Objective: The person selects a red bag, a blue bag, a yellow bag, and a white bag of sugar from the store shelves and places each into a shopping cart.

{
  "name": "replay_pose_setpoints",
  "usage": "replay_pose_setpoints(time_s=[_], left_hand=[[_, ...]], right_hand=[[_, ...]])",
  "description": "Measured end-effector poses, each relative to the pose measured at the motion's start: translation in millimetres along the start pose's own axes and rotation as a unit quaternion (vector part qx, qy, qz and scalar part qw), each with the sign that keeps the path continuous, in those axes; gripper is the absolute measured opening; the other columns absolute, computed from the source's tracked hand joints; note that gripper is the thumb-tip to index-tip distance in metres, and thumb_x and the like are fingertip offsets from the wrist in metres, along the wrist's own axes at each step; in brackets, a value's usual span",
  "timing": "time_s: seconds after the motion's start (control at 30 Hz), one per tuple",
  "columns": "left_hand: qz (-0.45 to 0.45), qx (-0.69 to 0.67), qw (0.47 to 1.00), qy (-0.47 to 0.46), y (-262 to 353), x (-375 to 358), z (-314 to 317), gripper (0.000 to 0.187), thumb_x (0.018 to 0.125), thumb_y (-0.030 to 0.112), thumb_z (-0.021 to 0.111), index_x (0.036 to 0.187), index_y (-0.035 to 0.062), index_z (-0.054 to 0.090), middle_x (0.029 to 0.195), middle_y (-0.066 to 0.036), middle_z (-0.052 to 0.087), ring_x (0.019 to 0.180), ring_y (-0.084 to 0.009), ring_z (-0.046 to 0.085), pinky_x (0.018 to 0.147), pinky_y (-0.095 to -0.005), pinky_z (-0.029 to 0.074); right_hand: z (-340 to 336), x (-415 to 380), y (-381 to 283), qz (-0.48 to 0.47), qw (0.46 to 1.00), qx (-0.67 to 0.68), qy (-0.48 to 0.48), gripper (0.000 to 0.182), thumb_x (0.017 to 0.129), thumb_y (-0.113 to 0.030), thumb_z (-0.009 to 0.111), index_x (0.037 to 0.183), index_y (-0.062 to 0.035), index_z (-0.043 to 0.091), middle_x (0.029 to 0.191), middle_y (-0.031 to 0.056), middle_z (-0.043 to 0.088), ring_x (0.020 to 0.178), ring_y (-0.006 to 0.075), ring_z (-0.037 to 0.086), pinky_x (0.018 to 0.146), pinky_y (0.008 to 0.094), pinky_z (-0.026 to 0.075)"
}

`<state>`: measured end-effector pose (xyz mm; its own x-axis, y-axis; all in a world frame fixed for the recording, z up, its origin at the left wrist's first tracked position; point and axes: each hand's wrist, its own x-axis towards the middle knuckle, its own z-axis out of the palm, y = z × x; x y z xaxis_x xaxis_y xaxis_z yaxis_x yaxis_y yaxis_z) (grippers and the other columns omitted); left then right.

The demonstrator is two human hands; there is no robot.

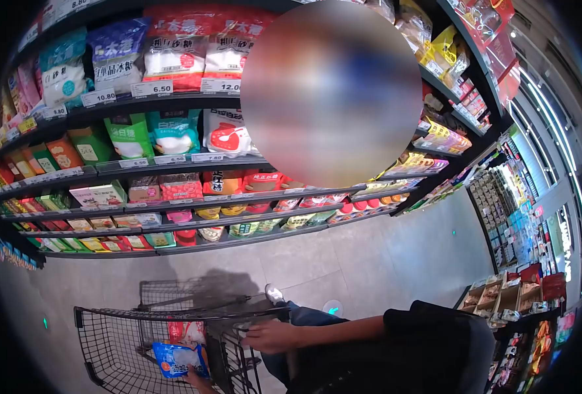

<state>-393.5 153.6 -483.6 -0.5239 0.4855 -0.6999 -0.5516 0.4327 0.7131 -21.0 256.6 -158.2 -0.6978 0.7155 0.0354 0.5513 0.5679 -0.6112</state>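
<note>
Cart (79, 318) on the left, and over its basket there's the blue packet (178, 358), a red one (187, 329) peeking out behind; my left hand (199, 380) grips the blue packet's lower edge, and, apart from it, my right hand (269, 336) clasps the cart's rim.

1 o'clock: round blur (330, 92) is covering shelves (127, 169) | 7 o'clock: bottom edge is cropping cart (110, 345), left arm (203, 385)
</note>
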Motion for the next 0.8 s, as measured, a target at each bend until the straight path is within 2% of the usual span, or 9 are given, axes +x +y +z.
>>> replay_pose_setpoints(time_s=[0.17, 0.23, 0.3, 0.37, 0.4, 0.43, 0.47, 0.7, 0.8], left_hand=[[0.028, -0.058, 0.995, -0.077, 5.8, 0.5, -11.9, 0.056, 0.086, 0.018, 0.067, 0.134, -0.0007, 0.044, 0.124, -0.017, 0.055, 0.102, -0.0303, 0.059, 0.083, -0.0444, 0.050], [0.026, -0.072, 0.992, -0.098, 11.1, -9.2, -30.9, 0.053, 0.088, 0.021, 0.065, 0.133, -0.0002, 0.045, 0.124, -0.017, 0.055, 0.104, -0.0298, 0.058, 0.085, -0.0452, 0.050], [0.096, -0.039, 0.977, -0.187, -3.7, -14.6, -49.9, 0.050, 0.094, 0.034, 0.055, 0.129, -0.0001, 0.048, 0.125, -0.015, 0.054, 0.113, -0.0255, 0.054, 0.093, -0.0454, 0.045], [0.022, -0.007, 0.989, -0.148, 16.8, -41.4, -57.7, 0.042, 0.094, 0.034, 0.055, 0.121, 0.0021, 0.053, 0.116, -0.008, 0.058, 0.105, -0.0207, 0.056, 0.088, -0.0393, 0.047], [0.063, 0.008, 0.993, -0.097, 4.6, -33.9, -75.4, 0.042, 0.090, 0.029, 0.061, 0.122, 0.0022, 0.052, 0.112, -0.007, 0.059, 0.102, -0.0204, 0.057, 0.087, -0.0380, 0.048], [-0.006, -0.159, 0.986, -0.052, 39.7, -55.6, -40.2, 0.046, 0.086, 0.019, 0.064, 0.126, 0.0021, 0.049, 0.115, -0.009, 0.059, 0.105, -0.0227, 0.058, 0.091, -0.0386, 0.047], [0.019, -0.208, 0.977, -0.030, 44.0, -52.9, -37.5, 0.053, 0.082, 0.010, 0.065, 0.131, 0.0020, 0.046, 0.121, -0.010, 0.059, 0.109, -0.0253, 0.057, 0.096, -0.0399, 0.046], [0.052, -0.248, 0.966, -0.054, 56.9, -33.0, -36.5, 0.056, 0.083, 0.001, 0.060, 0.136, 0.0014, 0.043, 0.131, -0.011, 0.055, 0.118, -0.0268, 0.054, 0.103, -0.0401, 0.042], [0.049, -0.116, 0.992, -0.020, 54.5, -22.1, -27.6, 0.055, 0.083, -0.003, 0.058, 0.136, 0.0020, 0.043, 0.128, -0.011, 0.057, 0.114, -0.0249, 0.056, 0.101, -0.0380, 0.043]], right_hand=[[12.8, -5.9, 3.2, -0.011, 0.999, 0.013, 0.035, 0.023, 0.087, -0.015, 0.052, 0.106, -0.0011, 0.051, 0.096, 0.0170, 0.061, 0.100, 0.0352, 0.061, 0.085, 0.0450, 0.052], [-2.2, 0.0, -2.3, 0.012, 1.000, 0.015, -0.025, 0.025, 0.087, -0.016, 0.053, 0.108, -0.0028, 0.051, 0.095, 0.0171, 0.061, 0.098, 0.0337, 0.062, 0.081, 0.0438, 0.054], [-13.8, 9.5, -8.0, 0.117, 0.970, -0.032, -0.212, 0.024, 0.084, -0.014, 0.056, 0.107, -0.0089, 0.058, 0.097, 0.0101, 0.063, 0.095, 0.0294, 0.064, 0.076, 0.0391, 0.054], [-9.2, 1.5, -0.8, 0.030, 0.996, -0.004, -0.080, 0.023, 0.081, -0.012, 0.060, 0.104, -0.0095, 0.060, 0.096, 0.0098, 0.065, 0.091, 0.0289, 0.064, 0.075, 0.0390, 0.054], [-6.3, 1.2, -4.5, 0.003, 0.999, 0.007, -0.038, 0.023, 0.080, -0.010, 0.061, 0.103, -0.0092, 0.061, 0.093, 0.0097, 0.065, 0.086, 0.0291, 0.064, 0.073, 0.0396, 0.054], [-5.4, 6.8, -0.5, -0.015, 1.000, 0.008, 0.018, 0.023, 0.079, -0.009, 0.063, 0.102, -0.0088, 0.062, 0.091, 0.0096, 0.066, 0.082, 0.0293, 0.064, 0.072, 0.0402, 0.054], [-5.8, 13.6, -0.9, -0.013, 1.000, 0.010, 0.017, 0.023, 0.078, -0.007, 0.063, 0.101, -0.0078, 0.063, 0.087, 0.0099, 0.066, 0.078, 0.0297, 0.064, 0.071, 0.0404, 0.053], [-15.8, 30.6, -11.0, 0.031, 0.999, 0.034, -0.006, 0.024, 0.073, 0.004, 0.064, 0.096, -0.0030, 0.064, 0.079, 0.0099, 0.064, 0.071, 0.0281, 0.061, 0.063, 0.0377, 0.050], [-12.0, 31.9, -11.1, 0.038, 0.999, 0.035, 0.004, 0.023, 0.073, 0.005, 0.064, 0.095, -0.0033, 0.065, 0.077, 0.0099, 0.064, 0.069, 0.0279, 0.061, 0.062, 0.0375, 0.050]])
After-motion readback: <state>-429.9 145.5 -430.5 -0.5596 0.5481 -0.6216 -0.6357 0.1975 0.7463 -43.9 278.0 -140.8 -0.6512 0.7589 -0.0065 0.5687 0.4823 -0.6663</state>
